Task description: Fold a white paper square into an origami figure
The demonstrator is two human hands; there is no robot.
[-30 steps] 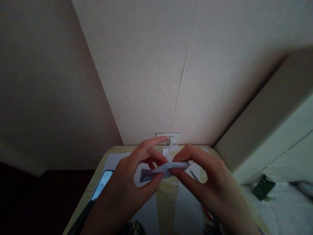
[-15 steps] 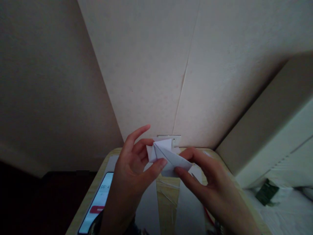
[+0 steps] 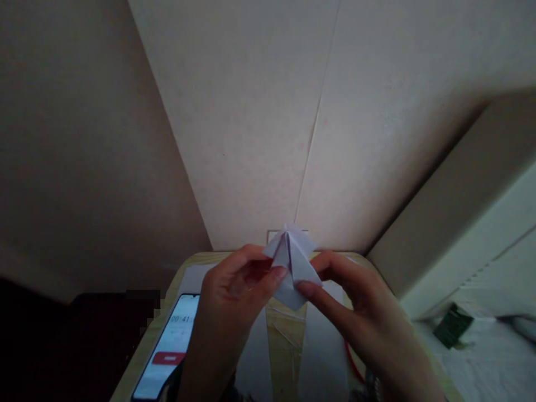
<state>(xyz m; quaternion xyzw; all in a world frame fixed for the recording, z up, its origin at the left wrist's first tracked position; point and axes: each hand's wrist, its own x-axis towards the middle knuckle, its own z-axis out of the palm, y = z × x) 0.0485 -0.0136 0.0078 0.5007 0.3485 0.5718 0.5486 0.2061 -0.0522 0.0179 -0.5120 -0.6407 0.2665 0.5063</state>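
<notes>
A small white folded paper (image 3: 296,262) is held up over the far part of the wooden table, its creased point at the top and flaps spreading to both sides. My left hand (image 3: 238,290) pinches its left side, thumb on the near face and the fingers behind. On the other side, my right hand (image 3: 352,296) grips the lower right flap between thumb and index finger. Both hands are closed on the paper, and their rear fingertips are partly hidden.
White paper sheets (image 3: 322,346) lie on the wooden table (image 3: 287,357). A phone (image 3: 170,346) showing a timer rests at the left edge, partly behind my left wrist. Something thin and red (image 3: 354,360) lies near my right wrist. The wall (image 3: 251,139) stands close behind.
The folded paper has turned so its point faces up and its flaps spread. My left fingers, raised before, have curled in behind it. My right hand keeps its pinch.
</notes>
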